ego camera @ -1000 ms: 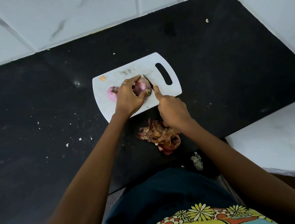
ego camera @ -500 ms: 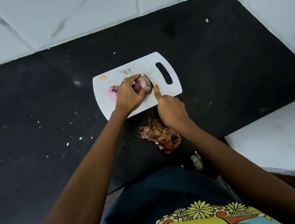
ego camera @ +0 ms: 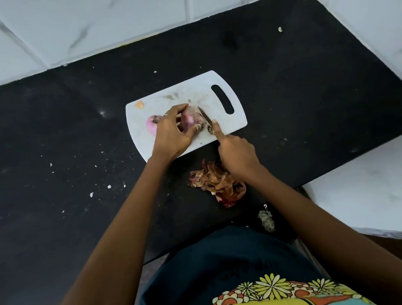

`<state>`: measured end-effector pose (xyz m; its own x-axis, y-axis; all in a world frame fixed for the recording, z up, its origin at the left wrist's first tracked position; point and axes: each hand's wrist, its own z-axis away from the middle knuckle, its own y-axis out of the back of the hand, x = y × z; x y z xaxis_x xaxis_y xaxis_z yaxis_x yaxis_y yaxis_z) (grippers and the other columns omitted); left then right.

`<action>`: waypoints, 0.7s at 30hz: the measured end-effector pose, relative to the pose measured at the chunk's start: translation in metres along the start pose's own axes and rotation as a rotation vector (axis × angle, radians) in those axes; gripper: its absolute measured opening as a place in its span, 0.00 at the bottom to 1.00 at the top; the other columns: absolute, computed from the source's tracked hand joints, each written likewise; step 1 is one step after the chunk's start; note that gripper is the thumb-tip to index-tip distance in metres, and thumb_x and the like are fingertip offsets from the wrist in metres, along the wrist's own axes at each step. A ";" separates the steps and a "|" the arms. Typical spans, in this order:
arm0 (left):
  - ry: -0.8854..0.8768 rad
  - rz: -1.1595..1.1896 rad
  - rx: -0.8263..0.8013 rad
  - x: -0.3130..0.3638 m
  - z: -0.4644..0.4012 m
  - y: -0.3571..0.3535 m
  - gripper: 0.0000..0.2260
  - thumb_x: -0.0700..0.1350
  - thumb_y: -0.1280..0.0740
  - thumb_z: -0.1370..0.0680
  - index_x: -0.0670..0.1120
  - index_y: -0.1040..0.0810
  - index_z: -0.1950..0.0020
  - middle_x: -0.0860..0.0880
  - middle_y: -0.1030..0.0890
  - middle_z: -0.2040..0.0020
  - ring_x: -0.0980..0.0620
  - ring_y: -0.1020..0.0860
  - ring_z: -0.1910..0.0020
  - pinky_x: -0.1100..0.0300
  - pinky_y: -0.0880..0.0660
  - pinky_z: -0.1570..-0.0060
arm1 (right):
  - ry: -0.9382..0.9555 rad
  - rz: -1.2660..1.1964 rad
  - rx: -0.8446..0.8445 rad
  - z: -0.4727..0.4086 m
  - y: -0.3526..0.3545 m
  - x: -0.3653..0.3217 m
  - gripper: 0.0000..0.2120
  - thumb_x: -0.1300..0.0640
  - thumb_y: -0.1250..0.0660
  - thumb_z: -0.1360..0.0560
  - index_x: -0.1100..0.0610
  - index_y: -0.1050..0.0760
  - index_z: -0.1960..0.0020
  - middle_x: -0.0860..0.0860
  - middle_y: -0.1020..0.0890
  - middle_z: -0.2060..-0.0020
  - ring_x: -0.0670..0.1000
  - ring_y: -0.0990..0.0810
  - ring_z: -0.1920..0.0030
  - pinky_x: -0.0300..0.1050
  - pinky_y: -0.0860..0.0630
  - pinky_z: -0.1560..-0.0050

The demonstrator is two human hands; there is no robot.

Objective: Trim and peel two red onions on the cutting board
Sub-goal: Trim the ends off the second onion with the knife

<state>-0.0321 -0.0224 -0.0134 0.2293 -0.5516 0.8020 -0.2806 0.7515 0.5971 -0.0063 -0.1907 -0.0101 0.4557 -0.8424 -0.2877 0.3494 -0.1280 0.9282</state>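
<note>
A white cutting board point(ego camera: 223, 88) with a handle slot lies on the black counter. My left hand point(ego camera: 172, 135) grips a red onion point(ego camera: 189, 120) on the board, thumb and fingers around it. My right hand point(ego camera: 237, 154) holds a knife point(ego camera: 205, 119), index finger stretched along the blade, whose edge rests against the onion's right end. A second, peeled pink onion point(ego camera: 151, 125) sits on the board to the left, partly hidden behind my left hand.
A pile of dry onion skins point(ego camera: 218, 182) lies on the counter just in front of the board, under my right wrist. A small orange scrap point(ego camera: 139, 104) sits at the board's far left corner. White tiled walls border the counter behind and to the right.
The knife blade has come down along the onion's right end, and my right hand has shifted slightly toward me. My left hand keeps its grip on the onion.
</note>
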 end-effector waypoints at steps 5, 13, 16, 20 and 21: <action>-0.027 -0.062 0.000 0.000 0.009 0.005 0.30 0.52 0.28 0.30 0.44 0.31 0.32 0.46 0.23 0.37 0.48 0.24 0.40 0.52 0.25 0.40 | -0.114 -0.484 0.217 -0.001 0.010 0.014 0.26 0.58 0.44 0.19 0.51 0.46 0.23 0.56 0.23 0.69 0.55 0.24 0.70 0.50 0.28 0.68; 0.027 -0.289 0.056 0.011 0.013 0.004 0.31 0.53 0.26 0.30 0.46 0.32 0.32 0.44 0.26 0.37 0.45 0.28 0.38 0.49 0.26 0.47 | -0.236 -0.855 0.196 -0.010 0.023 0.007 0.04 0.61 0.34 0.25 0.60 0.25 0.51 0.55 0.23 0.65 0.42 0.31 0.82 0.35 0.34 0.81; 0.029 -0.435 0.076 0.018 0.008 0.004 0.31 0.52 0.24 0.32 0.45 0.31 0.34 0.45 0.29 0.37 0.44 0.30 0.39 0.51 0.27 0.51 | -0.203 -0.818 0.157 -0.018 0.020 0.000 0.04 0.61 0.35 0.25 0.62 0.26 0.52 0.54 0.24 0.64 0.44 0.30 0.79 0.37 0.33 0.80; 0.061 -0.515 0.035 0.021 0.000 0.002 0.30 0.52 0.26 0.31 0.42 0.31 0.33 0.42 0.30 0.38 0.41 0.28 0.40 0.51 0.27 0.46 | -0.186 -0.824 0.096 -0.029 0.014 -0.009 0.04 0.60 0.34 0.25 0.60 0.25 0.53 0.51 0.24 0.66 0.44 0.29 0.76 0.39 0.34 0.75; 0.065 -0.508 0.026 0.021 0.000 0.001 0.31 0.52 0.26 0.32 0.42 0.30 0.34 0.41 0.30 0.38 0.40 0.28 0.40 0.51 0.28 0.44 | -0.192 -0.839 0.084 -0.031 0.012 -0.011 0.03 0.59 0.34 0.25 0.59 0.25 0.53 0.50 0.24 0.66 0.43 0.29 0.78 0.38 0.35 0.76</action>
<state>-0.0271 -0.0334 0.0037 0.4003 -0.8202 0.4086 -0.1415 0.3852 0.9119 0.0186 -0.1664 -0.0031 -0.0744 -0.5253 -0.8477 0.4435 -0.7787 0.4437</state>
